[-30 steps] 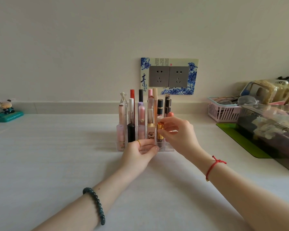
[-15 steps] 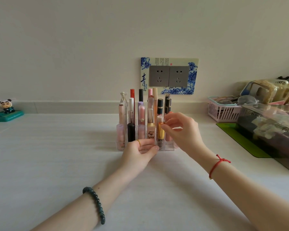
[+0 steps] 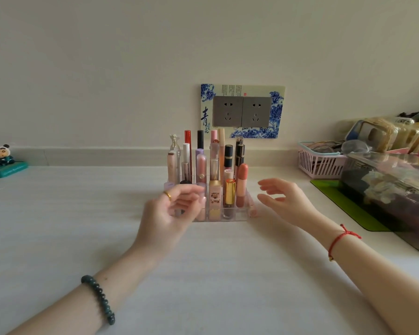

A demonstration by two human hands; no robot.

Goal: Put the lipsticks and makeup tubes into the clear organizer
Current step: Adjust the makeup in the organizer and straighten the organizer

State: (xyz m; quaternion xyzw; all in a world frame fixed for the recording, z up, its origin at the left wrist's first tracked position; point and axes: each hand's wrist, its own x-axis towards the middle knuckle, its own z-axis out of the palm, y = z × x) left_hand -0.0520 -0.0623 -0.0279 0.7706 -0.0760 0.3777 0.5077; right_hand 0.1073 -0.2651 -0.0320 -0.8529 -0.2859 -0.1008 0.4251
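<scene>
The clear organizer [image 3: 237,217] stands mid-table, filled with several upright lipsticks and makeup tubes. A gold lipstick [image 3: 229,192] and a cream square tube with a bear picture [image 3: 215,197] stand in its front row, a coral tube [image 3: 242,182] at the right. My left hand [image 3: 166,213] hovers in front of the organizer's left part, fingers curled and apart, holding nothing; it hides the front-left slots. My right hand [image 3: 284,201] is just right of the organizer, fingers spread, empty.
A pink slatted basket [image 3: 319,165] and a dark clear-lidded box [image 3: 392,197] on a green mat [image 3: 344,204] fill the right side. A panda figurine [image 3: 1,160] sits far left. A wall socket plate [image 3: 242,111] is behind the organizer.
My right hand let go of the gold lipstick, which now stands in the front row, and drew back to the right. My left hand lifted off the organizer's front edge and opened.
</scene>
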